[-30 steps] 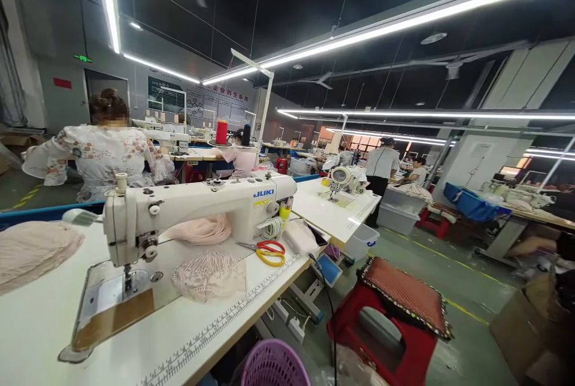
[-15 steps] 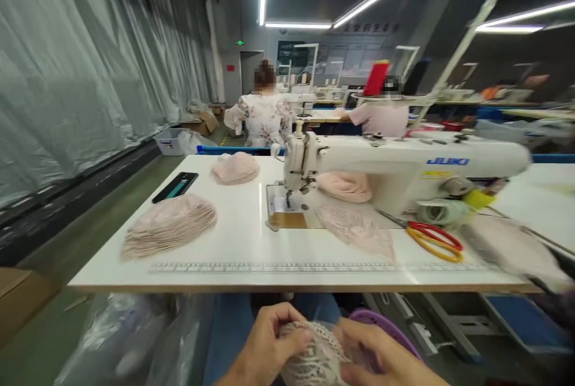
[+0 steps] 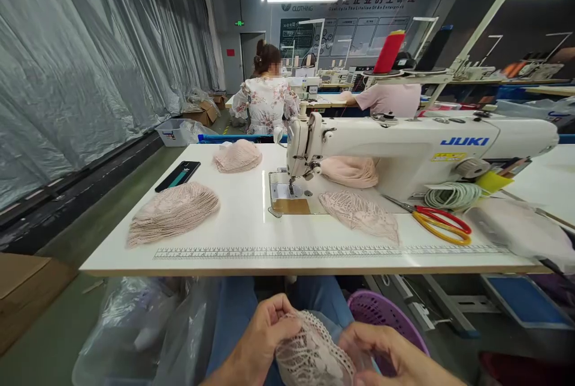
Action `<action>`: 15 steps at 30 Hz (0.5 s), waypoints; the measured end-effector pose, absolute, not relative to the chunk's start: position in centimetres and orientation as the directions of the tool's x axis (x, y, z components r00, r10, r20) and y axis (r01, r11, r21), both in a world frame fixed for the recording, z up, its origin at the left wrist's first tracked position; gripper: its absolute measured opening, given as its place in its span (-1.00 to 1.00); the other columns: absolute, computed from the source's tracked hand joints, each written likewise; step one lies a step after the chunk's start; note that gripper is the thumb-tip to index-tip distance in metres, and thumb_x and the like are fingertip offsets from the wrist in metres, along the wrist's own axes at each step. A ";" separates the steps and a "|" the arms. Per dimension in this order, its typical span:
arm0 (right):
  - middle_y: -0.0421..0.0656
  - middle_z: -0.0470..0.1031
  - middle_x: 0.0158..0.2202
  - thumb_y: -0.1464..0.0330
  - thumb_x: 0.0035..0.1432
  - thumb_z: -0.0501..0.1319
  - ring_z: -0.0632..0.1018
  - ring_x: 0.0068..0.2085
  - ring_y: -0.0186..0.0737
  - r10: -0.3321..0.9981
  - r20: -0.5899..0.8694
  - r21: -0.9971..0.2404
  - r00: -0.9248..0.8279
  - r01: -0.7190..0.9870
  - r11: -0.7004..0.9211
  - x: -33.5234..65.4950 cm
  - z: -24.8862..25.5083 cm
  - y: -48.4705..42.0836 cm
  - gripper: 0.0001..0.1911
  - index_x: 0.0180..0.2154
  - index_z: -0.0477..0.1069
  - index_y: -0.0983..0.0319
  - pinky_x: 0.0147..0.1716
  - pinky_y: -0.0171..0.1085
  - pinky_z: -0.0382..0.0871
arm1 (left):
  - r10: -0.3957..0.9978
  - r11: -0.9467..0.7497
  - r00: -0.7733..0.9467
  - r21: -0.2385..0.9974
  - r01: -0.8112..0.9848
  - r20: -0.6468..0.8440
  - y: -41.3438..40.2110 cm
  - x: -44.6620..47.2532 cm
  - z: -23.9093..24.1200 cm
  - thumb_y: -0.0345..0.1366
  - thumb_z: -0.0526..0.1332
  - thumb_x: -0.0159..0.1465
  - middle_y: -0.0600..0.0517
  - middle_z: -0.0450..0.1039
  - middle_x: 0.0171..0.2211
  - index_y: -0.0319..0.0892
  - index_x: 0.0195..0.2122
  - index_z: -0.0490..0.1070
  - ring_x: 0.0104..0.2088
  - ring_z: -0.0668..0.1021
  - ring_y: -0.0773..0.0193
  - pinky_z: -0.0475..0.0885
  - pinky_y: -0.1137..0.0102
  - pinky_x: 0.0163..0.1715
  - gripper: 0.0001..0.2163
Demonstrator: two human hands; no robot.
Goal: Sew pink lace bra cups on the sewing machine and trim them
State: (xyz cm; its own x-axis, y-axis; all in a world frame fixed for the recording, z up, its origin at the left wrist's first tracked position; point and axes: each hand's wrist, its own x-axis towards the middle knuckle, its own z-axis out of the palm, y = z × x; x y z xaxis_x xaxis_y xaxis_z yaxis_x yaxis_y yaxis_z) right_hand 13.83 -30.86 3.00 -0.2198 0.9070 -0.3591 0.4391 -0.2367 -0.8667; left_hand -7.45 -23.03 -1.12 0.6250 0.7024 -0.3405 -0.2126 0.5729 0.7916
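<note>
Below the table's front edge, over the lap, I hold a pale pink lace piece (image 3: 314, 350) with a scalloped, holed border. My left hand (image 3: 265, 338) pinches its upper left edge between thumb and fingers. At its right side, my right hand (image 3: 386, 353) is closed on the lace and a sheer, see-through layer; its lower fingertips run toward the frame's bottom edge. On the white table (image 3: 242, 230) stands a sewing machine (image 3: 404, 146). A flat lace piece (image 3: 359, 212) lies to the right of its needle, and a thick stack of lace pieces (image 3: 175, 212) at the left.
A second lace stack (image 3: 238, 156) and a phone (image 3: 178, 176) lie at the back left. More pink fabric (image 3: 350, 170) sits under the machine arm. Red-and-yellow-handled scissors (image 3: 442, 225) lie at right. A purple basket (image 3: 381, 309) stands below. Two people work ahead.
The camera view has tilted down, so the table and machine sit higher in the picture. Both hands keep hold of the lace, and more of its scalloped border now shows between them.
</note>
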 end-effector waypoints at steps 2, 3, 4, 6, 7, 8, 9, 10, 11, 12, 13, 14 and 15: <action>-0.26 0.43 -0.38 0.25 0.03 0.29 0.40 -0.28 -0.24 0.911 -0.343 -0.882 -0.230 0.412 -0.228 13.9 2.1 -30.9 -0.84 -0.31 0.49 0.17 -0.30 -0.33 0.26 | 0.701 0.567 0.629 0.798 -0.205 -0.336 -23.1 -7.3 -1.2 -0.19 0.39 -0.01 0.05 0.40 -0.50 -0.22 -0.50 0.24 -0.45 0.36 0.36 0.20 0.44 -0.37 -0.68; -0.27 0.41 -0.41 0.26 0.02 0.30 0.39 -0.32 -0.27 0.911 -0.337 -0.891 -0.237 0.394 -0.227 13.9 1.7 -30.9 -0.84 -0.32 0.48 0.18 -0.33 -0.34 0.24 | 0.702 0.562 0.629 0.802 -0.202 -0.333 -23.1 -7.3 -1.3 -0.19 0.39 0.00 0.05 0.40 -0.50 -0.22 -0.50 0.25 -0.45 0.36 0.36 0.20 0.44 -0.36 -0.69; -0.29 0.38 -0.44 0.26 0.02 0.30 0.36 -0.36 -0.29 0.911 -0.335 -0.896 -0.242 0.379 -0.229 13.9 1.4 -30.9 -0.84 -0.34 0.48 0.19 -0.35 -0.35 0.22 | 0.704 0.558 0.628 0.805 -0.201 -0.330 -23.1 -7.2 -1.4 -0.20 0.38 0.00 0.05 0.39 -0.51 -0.22 -0.49 0.25 -0.45 0.36 0.36 0.20 0.44 -0.37 -0.69; -0.30 0.33 -0.47 0.28 0.04 0.28 0.32 -0.39 -0.32 0.913 -0.332 -0.900 -0.238 0.371 -0.230 13.8 1.1 -30.8 -0.87 -0.38 0.45 0.21 -0.38 -0.35 0.19 | 0.706 0.554 0.627 0.809 -0.200 -0.329 -23.1 -7.1 -1.6 -0.19 0.38 0.01 0.06 0.38 -0.51 -0.22 -0.49 0.25 -0.46 0.35 0.36 0.19 0.44 -0.37 -0.69; -0.31 0.31 -0.47 0.29 0.06 0.27 0.32 -0.39 -0.32 0.916 -0.327 -0.900 -0.234 0.373 -0.226 13.8 1.2 -30.7 -0.88 -0.42 0.44 0.21 -0.37 -0.35 0.18 | 0.705 0.552 0.629 0.812 -0.193 -0.329 -23.0 -7.0 -1.7 -0.19 0.38 0.01 0.07 0.37 -0.52 -0.22 -0.49 0.24 -0.46 0.34 0.37 0.19 0.44 -0.38 -0.69; -0.30 0.29 -0.46 0.30 0.07 0.25 0.31 -0.39 -0.32 0.919 -0.319 -0.901 -0.232 0.376 -0.217 13.8 1.3 -30.6 -0.87 -0.45 0.41 0.21 -0.36 -0.34 0.18 | 0.702 0.547 0.631 0.817 -0.183 -0.330 -23.0 -7.0 -1.7 -0.18 0.38 0.01 0.08 0.35 -0.52 -0.22 -0.50 0.24 -0.47 0.33 0.37 0.18 0.45 -0.38 -0.68; -0.30 0.28 -0.45 0.32 0.08 0.23 0.32 -0.38 -0.32 0.921 -0.312 -0.902 -0.234 0.376 -0.211 13.8 1.5 -30.6 -0.87 -0.47 0.39 0.21 -0.34 -0.34 0.18 | 0.699 0.541 0.635 0.824 -0.168 -0.329 -22.9 -6.9 -1.7 -0.16 0.38 0.02 0.09 0.33 -0.52 -0.22 -0.50 0.23 -0.47 0.32 0.38 0.17 0.45 -0.39 -0.67; -0.30 0.27 -0.44 0.35 0.09 0.21 0.32 -0.37 -0.32 0.921 -0.311 -0.901 -0.234 0.379 -0.208 13.9 1.7 -30.5 -0.88 -0.48 0.37 0.21 -0.33 -0.34 0.18 | 0.697 0.531 0.638 0.834 -0.152 -0.327 -22.8 -6.9 -1.6 -0.15 0.39 0.02 0.09 0.32 -0.52 -0.22 -0.50 0.23 -0.47 0.30 0.39 0.16 0.46 -0.39 -0.66; -0.30 0.26 -0.44 0.38 0.08 0.19 0.32 -0.37 -0.32 0.921 -0.313 -0.899 -0.234 0.386 -0.207 14.0 1.9 -30.4 -0.89 -0.48 0.34 0.20 -0.33 -0.34 0.18 | 0.694 0.518 0.642 0.845 -0.131 -0.326 -22.7 -6.8 -1.6 -0.13 0.39 0.02 0.10 0.30 -0.52 -0.22 -0.50 0.23 -0.47 0.29 0.39 0.14 0.46 -0.40 -0.65; -0.30 0.25 -0.44 0.40 0.08 0.17 0.31 -0.37 -0.31 0.919 -0.317 -0.896 -0.233 0.392 -0.210 14.1 2.1 -30.4 -0.90 -0.48 0.33 0.19 -0.33 -0.34 0.18 | 0.692 0.504 0.646 0.856 -0.111 -0.324 -22.7 -6.8 -1.5 -0.12 0.39 0.03 0.10 0.29 -0.52 -0.22 -0.49 0.24 -0.47 0.28 0.39 0.13 0.47 -0.40 -0.64; -0.30 0.25 -0.43 0.42 0.08 0.14 0.31 -0.36 -0.31 0.919 -0.320 -0.892 -0.230 0.400 -0.211 14.3 2.2 -30.4 -0.91 -0.47 0.31 0.19 -0.33 -0.34 0.18 | 0.690 0.491 0.649 0.866 -0.095 -0.320 -22.6 -6.7 -1.3 -0.11 0.39 0.03 0.11 0.28 -0.53 -0.22 -0.49 0.25 -0.47 0.27 0.40 0.12 0.47 -0.40 -0.64; -0.30 0.25 -0.43 0.42 0.08 0.13 0.31 -0.36 -0.30 0.919 -0.319 -0.890 -0.231 0.405 -0.208 14.5 2.4 -30.4 -0.92 -0.46 0.30 0.18 -0.33 -0.34 0.18 | 0.689 0.481 0.651 0.873 -0.083 -0.318 -22.6 -6.6 -1.2 -0.10 0.40 0.02 0.11 0.27 -0.53 -0.23 -0.48 0.26 -0.47 0.27 0.40 0.12 0.47 -0.40 -0.63; -0.29 0.26 -0.43 0.41 0.09 0.12 0.31 -0.35 -0.30 0.920 -0.318 -0.890 -0.231 0.407 -0.205 14.8 2.4 -30.5 -0.92 -0.45 0.29 0.18 -0.33 -0.34 0.18 | 0.691 0.474 0.649 0.877 -0.073 -0.319 -22.5 -6.6 -1.2 -0.09 0.40 0.02 0.11 0.27 -0.54 -0.23 -0.48 0.26 -0.46 0.27 0.39 0.12 0.47 -0.40 -0.63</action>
State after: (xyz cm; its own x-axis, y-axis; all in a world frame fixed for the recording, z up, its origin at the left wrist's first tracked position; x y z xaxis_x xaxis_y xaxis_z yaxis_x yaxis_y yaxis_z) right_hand 14.76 -30.50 2.41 -0.2310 0.9196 -0.3178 0.4070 -0.2054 -0.8901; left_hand -6.57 -22.53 -1.17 0.6493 0.6905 -0.3187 -0.0733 0.4740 0.8775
